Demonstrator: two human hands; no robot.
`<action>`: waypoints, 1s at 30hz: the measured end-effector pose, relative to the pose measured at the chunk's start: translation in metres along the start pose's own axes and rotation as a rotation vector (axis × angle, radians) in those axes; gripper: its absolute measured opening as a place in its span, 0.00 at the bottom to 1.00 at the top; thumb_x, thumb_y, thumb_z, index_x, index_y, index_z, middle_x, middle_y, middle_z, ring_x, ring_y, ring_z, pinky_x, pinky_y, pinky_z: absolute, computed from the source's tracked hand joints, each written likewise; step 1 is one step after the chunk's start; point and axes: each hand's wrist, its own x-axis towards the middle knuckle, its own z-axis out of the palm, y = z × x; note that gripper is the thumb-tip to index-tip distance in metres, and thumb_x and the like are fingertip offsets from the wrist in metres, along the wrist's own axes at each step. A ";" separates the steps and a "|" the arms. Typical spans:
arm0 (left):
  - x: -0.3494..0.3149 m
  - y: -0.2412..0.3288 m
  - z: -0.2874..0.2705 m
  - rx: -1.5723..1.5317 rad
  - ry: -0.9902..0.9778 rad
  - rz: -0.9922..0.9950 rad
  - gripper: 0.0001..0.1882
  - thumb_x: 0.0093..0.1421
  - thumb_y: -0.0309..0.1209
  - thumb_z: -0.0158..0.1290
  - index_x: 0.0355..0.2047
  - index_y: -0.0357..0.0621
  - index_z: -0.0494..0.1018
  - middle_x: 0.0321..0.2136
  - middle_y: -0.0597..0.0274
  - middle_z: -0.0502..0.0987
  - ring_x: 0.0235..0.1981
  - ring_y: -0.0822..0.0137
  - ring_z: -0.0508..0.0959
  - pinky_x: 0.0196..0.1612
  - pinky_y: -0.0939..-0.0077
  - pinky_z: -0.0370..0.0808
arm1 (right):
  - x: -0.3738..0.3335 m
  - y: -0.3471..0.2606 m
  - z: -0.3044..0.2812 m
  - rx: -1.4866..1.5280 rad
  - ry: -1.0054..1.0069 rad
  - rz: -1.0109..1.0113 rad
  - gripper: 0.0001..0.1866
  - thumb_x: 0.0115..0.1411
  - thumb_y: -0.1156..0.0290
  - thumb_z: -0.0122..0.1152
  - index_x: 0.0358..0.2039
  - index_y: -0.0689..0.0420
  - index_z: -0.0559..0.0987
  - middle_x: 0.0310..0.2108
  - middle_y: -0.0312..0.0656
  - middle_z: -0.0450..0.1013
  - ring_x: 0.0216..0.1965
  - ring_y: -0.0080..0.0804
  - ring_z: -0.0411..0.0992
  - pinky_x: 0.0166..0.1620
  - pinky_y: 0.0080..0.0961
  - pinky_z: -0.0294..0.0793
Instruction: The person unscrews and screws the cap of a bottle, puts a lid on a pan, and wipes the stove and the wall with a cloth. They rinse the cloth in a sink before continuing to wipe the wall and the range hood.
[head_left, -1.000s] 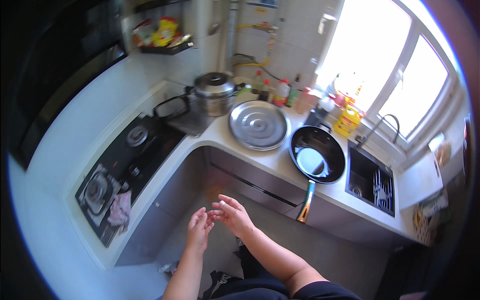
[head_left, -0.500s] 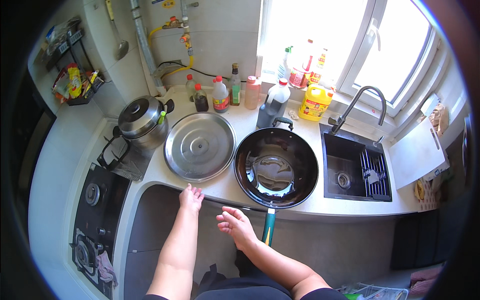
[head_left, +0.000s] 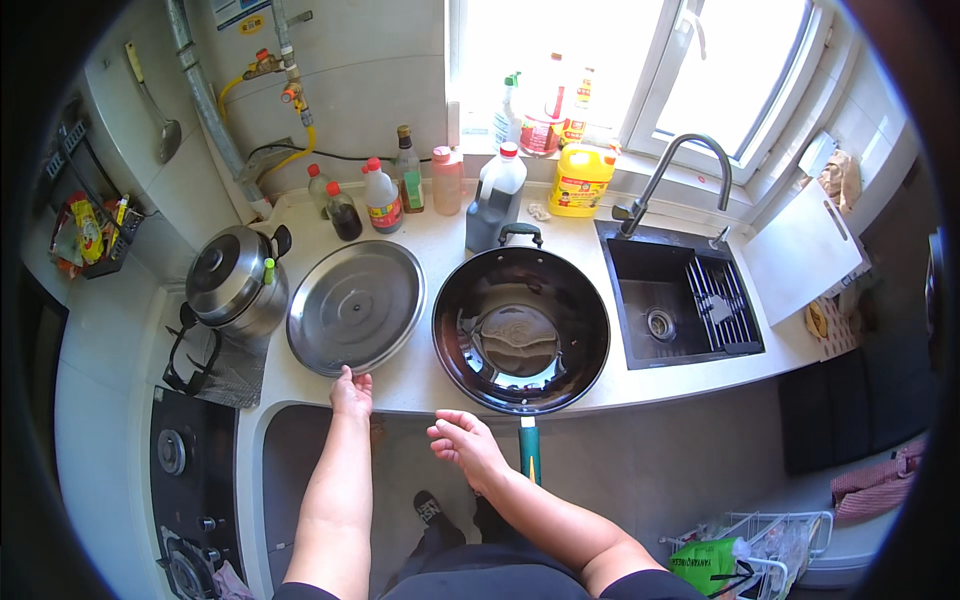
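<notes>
A round steel pot lid [head_left: 315,312] rests on the countertop left of a dark wok. My left hand [head_left: 351,394] is at the lid's near rim, palm turned up. Its fingers are closed at the rim, partly hidden by it. My right hand [head_left: 466,446] hangs in front of the counter with loosely bent fingers apart and nothing in them. The wok [head_left: 522,340] has a glossy inside with a little liquid-like shine at the bottom. Its green handle [head_left: 530,455] sticks out over the counter edge, just right of my right hand.
Left stands a lidded steel pot [head_left: 235,285], above the gas hob [head_left: 190,470]. Several bottles [head_left: 383,200] line the wall, with a yellow jug [head_left: 582,180] near the window. Right of the wok lies a dark sink [head_left: 640,300] with a tall faucet [head_left: 690,145].
The view has shifted, so the counter appears further left. My left hand has moved up to the lid's rim and touches it. The right hand stays in front of the wok.
</notes>
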 end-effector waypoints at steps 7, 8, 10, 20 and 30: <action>-0.054 0.041 -0.003 -0.029 -0.213 0.063 0.06 0.63 0.31 0.49 0.30 0.44 0.68 0.25 0.65 0.73 0.26 0.73 0.73 0.29 0.81 0.73 | 0.005 0.009 0.019 0.000 0.026 -0.068 0.15 0.62 0.69 0.56 0.48 0.59 0.69 0.35 0.39 0.73 0.28 0.20 0.71 0.33 0.16 0.73; -0.073 0.045 -0.005 -0.018 -0.261 0.076 0.06 0.63 0.31 0.49 0.29 0.45 0.67 0.25 0.65 0.72 0.26 0.73 0.73 0.29 0.82 0.72 | 0.005 0.008 0.022 0.020 0.022 -0.083 0.15 0.62 0.68 0.56 0.48 0.58 0.69 0.35 0.39 0.73 0.28 0.20 0.72 0.33 0.16 0.73; -0.112 0.051 -0.004 0.012 -0.355 0.094 0.06 0.63 0.31 0.49 0.29 0.47 0.67 0.24 0.67 0.72 0.25 0.74 0.72 0.27 0.81 0.70 | 0.007 -0.001 0.029 0.055 0.020 -0.173 0.15 0.64 0.65 0.53 0.47 0.58 0.70 0.38 0.39 0.73 0.32 0.23 0.72 0.36 0.20 0.74; -0.226 0.006 0.025 0.128 -0.893 -0.461 0.06 0.64 0.30 0.45 0.38 0.44 0.70 0.32 0.64 0.77 0.30 0.73 0.75 0.28 0.81 0.70 | -0.016 -0.080 -0.006 0.720 -0.185 -0.668 0.21 0.66 0.64 0.45 0.58 0.58 0.62 0.51 0.44 0.67 0.50 0.33 0.69 0.50 0.29 0.70; -0.264 -0.059 0.057 0.297 -0.894 -0.967 0.14 0.68 0.35 0.39 0.48 0.40 0.66 0.38 0.61 0.77 0.30 0.74 0.75 0.31 0.79 0.74 | -0.077 -0.148 -0.059 -0.197 0.346 -1.273 0.23 0.63 0.71 0.49 0.59 0.58 0.62 0.50 0.43 0.69 0.48 0.35 0.70 0.52 0.33 0.70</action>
